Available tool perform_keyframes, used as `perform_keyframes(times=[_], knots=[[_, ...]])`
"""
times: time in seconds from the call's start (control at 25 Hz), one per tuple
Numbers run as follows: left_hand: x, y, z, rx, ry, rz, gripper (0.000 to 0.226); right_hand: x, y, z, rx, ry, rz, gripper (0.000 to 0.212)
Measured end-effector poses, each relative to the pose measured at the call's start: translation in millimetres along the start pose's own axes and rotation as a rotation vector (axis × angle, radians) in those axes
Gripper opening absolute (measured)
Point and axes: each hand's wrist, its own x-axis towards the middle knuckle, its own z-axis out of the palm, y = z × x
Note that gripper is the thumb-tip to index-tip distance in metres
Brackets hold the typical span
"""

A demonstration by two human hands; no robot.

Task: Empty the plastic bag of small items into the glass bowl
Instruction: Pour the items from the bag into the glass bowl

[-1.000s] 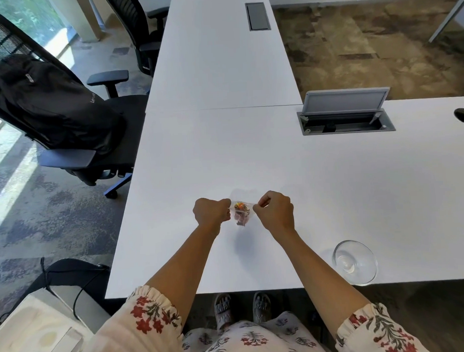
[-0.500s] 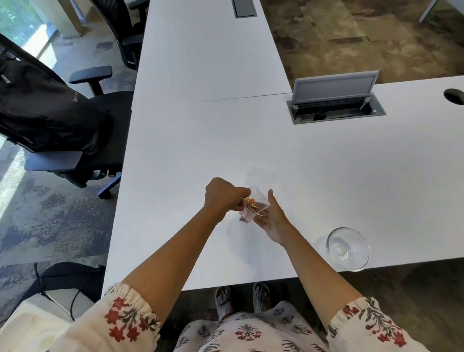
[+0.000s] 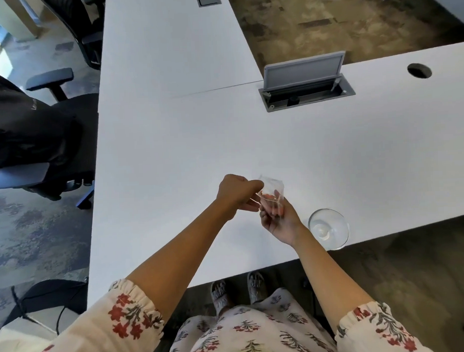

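Right now, two bare hands are up over the white tabletop [image 3: 224,139], and both have hold of one small plastic bag [image 3: 271,194]. The left hand [image 3: 238,192] is curled into a fist, and its grip pinches the left edge of the bag. The right hand [image 3: 281,219] is turned palm up under the bag, with its fingers [image 3: 265,214] bent around the lower part, so its grip is grasping the bag too. The bag is clear and see-through. Some small items [image 3: 269,198] sit inside it, and they look red and orange, but they are too small to tell what they are. The bag is in the air, a little above the tabletop, not touching it. The glass bowl [image 3: 328,229] stands on the tabletop to the right of the hands, close to the near edge. It is near the right hand but apart from it. The bowl is clear, and nothing shows inside it. Far back on the tabletop there is a gray cable box [image 3: 305,87] with its lid tipped up. A black chair [image 3: 53,134] stands on the left, beside the tabletop.
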Motion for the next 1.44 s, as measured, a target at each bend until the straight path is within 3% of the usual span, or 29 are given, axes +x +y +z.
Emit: perform_keyframes(times=[0.24, 0.4, 0.56, 0.68, 0.76, 0.96, 1.04, 1.12, 1.24, 1.44], knots=[[5, -11, 35, 0.133, -0.093, -0.002, 0.015, -23, -10, -45, 0.205, 0.059, -0.082, 0.043], [11, -27, 60, 0.194, -0.212, 0.063, 0.018, -44, -28, -85, 0.138, 0.247, -0.242, 0.036], [12, -39, 91, 0.412, -0.293, 0.211, 0.023, -62, -48, -122, 0.13, 0.382, -0.335, 0.036], [13, -49, 111, 0.647, -0.402, 0.337, 0.041, -74, -57, -145, 0.09, 0.465, -0.38, 0.046], [15, -58, 119, 0.774, -0.473, 0.396, 0.056, -80, -60, -154, 0.056, 0.483, -0.367, 0.041], [22, -82, 131, 1.336, -0.636, 0.68, 0.088, -83, -59, -170, -0.252, 0.548, -0.332, 0.035], [26, -90, 134, 1.469, -0.675, 0.7, 0.097, -82, -57, -173, -0.361, 0.605, -0.363, 0.032], [29, -94, 137, 1.516, -0.697, 0.679, 0.101, -80, -55, -176, -0.46, 0.663, -0.411, 0.028], [32, -96, 138, 1.555, -0.699, 0.678, 0.101, -78, -51, -177, -0.673, 0.745, -0.44, 0.04], [32, -96, 139, 1.552, -0.705, 0.678, 0.099, -78, -48, -170, -0.838, 0.783, -0.499, 0.043]])
